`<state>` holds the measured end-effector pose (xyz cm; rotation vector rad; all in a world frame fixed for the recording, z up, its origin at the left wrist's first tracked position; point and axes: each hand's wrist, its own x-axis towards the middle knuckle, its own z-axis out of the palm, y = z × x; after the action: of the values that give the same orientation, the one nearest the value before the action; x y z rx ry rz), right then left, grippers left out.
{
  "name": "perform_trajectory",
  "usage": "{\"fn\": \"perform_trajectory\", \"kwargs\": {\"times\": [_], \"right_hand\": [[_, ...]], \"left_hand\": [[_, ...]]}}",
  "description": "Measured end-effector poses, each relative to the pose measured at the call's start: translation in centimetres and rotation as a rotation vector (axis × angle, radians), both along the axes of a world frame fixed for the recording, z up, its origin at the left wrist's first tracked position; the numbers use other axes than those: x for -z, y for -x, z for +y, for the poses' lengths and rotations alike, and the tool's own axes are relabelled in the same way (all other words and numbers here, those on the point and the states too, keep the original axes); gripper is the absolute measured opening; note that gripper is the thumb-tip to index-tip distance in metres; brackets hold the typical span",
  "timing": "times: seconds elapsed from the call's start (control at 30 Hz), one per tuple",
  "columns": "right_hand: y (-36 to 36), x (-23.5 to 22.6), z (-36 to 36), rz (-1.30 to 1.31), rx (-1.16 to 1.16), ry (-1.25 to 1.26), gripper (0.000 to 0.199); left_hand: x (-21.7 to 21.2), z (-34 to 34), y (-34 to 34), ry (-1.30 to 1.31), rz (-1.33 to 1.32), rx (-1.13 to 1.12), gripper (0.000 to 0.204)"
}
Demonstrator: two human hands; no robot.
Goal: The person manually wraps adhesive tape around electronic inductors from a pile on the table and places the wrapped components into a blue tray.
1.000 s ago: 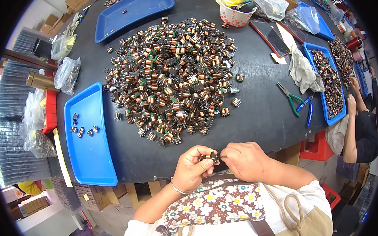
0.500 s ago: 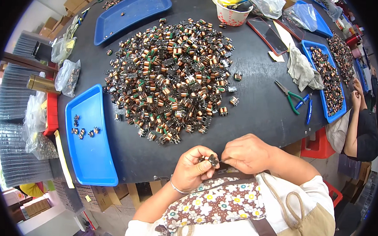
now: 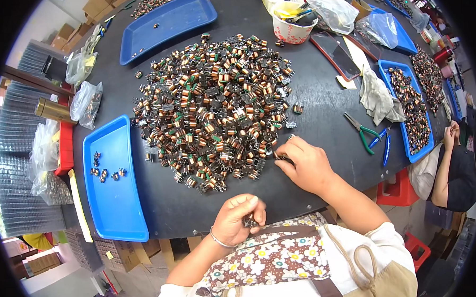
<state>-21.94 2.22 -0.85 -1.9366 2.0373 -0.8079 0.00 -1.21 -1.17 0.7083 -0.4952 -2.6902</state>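
Note:
A large heap of small copper-wound coils (image 3: 215, 107) with dark bases and metal pins covers the middle of the black table. Below its near edge, by the apron, my left hand (image 3: 234, 218) is closed around one dark coil component (image 3: 249, 220), mostly covered by the fingers. My right hand (image 3: 312, 169) reaches over the table to the lower right side of the heap, its thumb and fingers pinched together. Something dark and small shows between those fingers, too hidden to name. To the left, a blue tray (image 3: 136, 195) holds several coils (image 3: 103, 175).
Another blue tray (image 3: 171, 24) lies behind the heap. Green-handled pliers (image 3: 361, 128), a grey cloth (image 3: 376, 97), a phone (image 3: 336, 54) and a paper tub (image 3: 292, 30) are on the right. Farther right, a person's hands (image 3: 450, 134) are near a coil-filled tray (image 3: 422, 156).
My right hand has left my left hand and moved up to the heap's near right edge. My left hand has dropped slightly left and down, still holding the coil component.

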Motion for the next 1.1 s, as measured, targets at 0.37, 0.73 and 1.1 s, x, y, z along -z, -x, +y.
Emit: {"fn": "perform_trajectory", "kwargs": {"times": [0.37, 0.73, 1.1], "right_hand": [[1.8, -1.9, 0.8, -0.409, -0.218, 0.044, 0.02], [1.6, -0.4, 1.1, -0.262, -0.038, -0.129, 0.022], [-0.6, -2.3, 2.4, -0.696, -0.245, -0.319, 0.017]], "left_hand": [[-0.9, -0.2, 1.8, 0.195, -0.346, 0.184, 0.019], [-0.8, 0.1, 1.5, 0.375, -0.407, 0.137, 0.021], [-0.6, 0.3, 2.1, 0.437, -0.385, 0.125, 0.024]]}}
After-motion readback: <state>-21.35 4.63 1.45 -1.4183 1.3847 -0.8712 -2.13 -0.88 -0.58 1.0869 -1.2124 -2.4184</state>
